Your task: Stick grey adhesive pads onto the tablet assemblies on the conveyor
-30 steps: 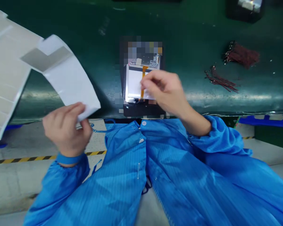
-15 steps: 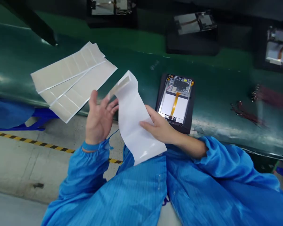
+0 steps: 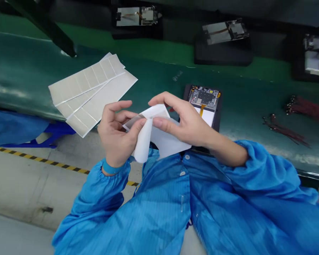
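Both hands grip a white backing sheet (image 3: pixel 168 141), which is bent and curled in front of my chest. My left hand (image 3: pixel 118 132) pinches its upper left part between thumb and fingers, beside a greyish strip on the sheet. My right hand (image 3: pixel 184 118) has its thumb pressed on the fold, the fingers curving behind the paper. Just beyond my right hand lies an opened tablet-like device (image 3: pixel 206 104) with a circuit board and an orange ribbon cable, partly hidden by that hand. Overlapping sheets of beige adhesive pieces (image 3: pixel 89 81) rest to the left of my hands.
On the green bench (image 3: pixel 159 79), red wire bundles (image 3: pixel 308 106) lie at the right. Along the back, more opened devices (image 3: pixel 136 17) sit on black blocks (image 3: pixel 223 53). A dark bar (image 3: pixel 46 26) slants in from the upper left. A blue stool (image 3: pixel 39 136) stands below the bench.
My left hand, fingers spread before, has closed on the sheet. My right hand has moved up to the sheet's top part, and the paper is now folded and curled. The view has shifted slightly.
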{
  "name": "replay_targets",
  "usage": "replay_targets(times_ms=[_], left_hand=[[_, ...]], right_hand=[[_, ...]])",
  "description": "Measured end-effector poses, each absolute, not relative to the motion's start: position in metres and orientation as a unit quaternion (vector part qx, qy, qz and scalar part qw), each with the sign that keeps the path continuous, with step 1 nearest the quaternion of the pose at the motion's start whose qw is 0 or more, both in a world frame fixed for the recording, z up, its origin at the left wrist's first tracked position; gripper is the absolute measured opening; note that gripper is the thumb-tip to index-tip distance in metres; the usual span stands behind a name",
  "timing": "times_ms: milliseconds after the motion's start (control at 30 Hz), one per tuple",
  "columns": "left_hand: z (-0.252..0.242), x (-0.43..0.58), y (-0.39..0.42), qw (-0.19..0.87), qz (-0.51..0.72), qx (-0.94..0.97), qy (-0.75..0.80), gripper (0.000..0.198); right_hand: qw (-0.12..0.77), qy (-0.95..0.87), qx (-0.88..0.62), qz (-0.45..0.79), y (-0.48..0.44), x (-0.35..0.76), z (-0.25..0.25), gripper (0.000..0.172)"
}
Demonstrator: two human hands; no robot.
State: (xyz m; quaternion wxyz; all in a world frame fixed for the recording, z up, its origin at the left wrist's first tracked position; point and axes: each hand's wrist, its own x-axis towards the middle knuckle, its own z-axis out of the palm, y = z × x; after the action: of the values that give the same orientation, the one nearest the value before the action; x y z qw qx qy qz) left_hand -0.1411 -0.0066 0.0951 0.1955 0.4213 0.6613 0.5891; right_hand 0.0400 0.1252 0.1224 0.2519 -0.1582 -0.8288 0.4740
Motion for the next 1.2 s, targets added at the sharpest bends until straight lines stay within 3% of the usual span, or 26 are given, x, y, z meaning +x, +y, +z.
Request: replay_targets(times_ms=[133,300,400,500,633,833,1000,1200], left_hand=[[0.106,-0.146,-0.024,0.198,0.555,0.455,0.668,0.05],[0.11,-0.155,-0.038,0.295,0.566,0.426,0.641,0.056],[0.104,-0.159,-0.043,0.34,0.589,0.369,0.634,0.038],[0.099,-0.154,-0.048,0.253,0.576,0.374,0.681,0.023],[0.1,-0.138,-0.052,0.156,0.537,0.417,0.717,0.013],[0.094,-0.128,-0.045,0.17,0.55,0.385,0.721,0.011],[0.085,-0.128,-0.037,0.188,0.572,0.351,0.717,0.012],[0.086,-0.128,-0.031,0.202,0.557,0.369,0.716,0.023]], right_hand=[[0.206,-0.771,-0.142,0.585,0.134,0.047,0.131,0.052],[0.189,-0.768,-0.185,0.583,0.104,0.035,0.114,0.023],[0.228,-0.724,-0.22,0.613,0.087,0.027,0.105,0.021],[0.244,-0.722,-0.197,0.617,0.08,0.027,0.104,0.024],[0.319,-0.787,-0.204,0.486,0.079,0.026,0.102,0.019],[0.349,-0.887,-0.227,0.198,0.076,0.021,0.087,0.029],[0.322,-0.912,-0.193,0.163,0.074,0.022,0.069,0.033],[0.35,-0.898,-0.208,0.166,0.069,0.016,0.057,0.029]])
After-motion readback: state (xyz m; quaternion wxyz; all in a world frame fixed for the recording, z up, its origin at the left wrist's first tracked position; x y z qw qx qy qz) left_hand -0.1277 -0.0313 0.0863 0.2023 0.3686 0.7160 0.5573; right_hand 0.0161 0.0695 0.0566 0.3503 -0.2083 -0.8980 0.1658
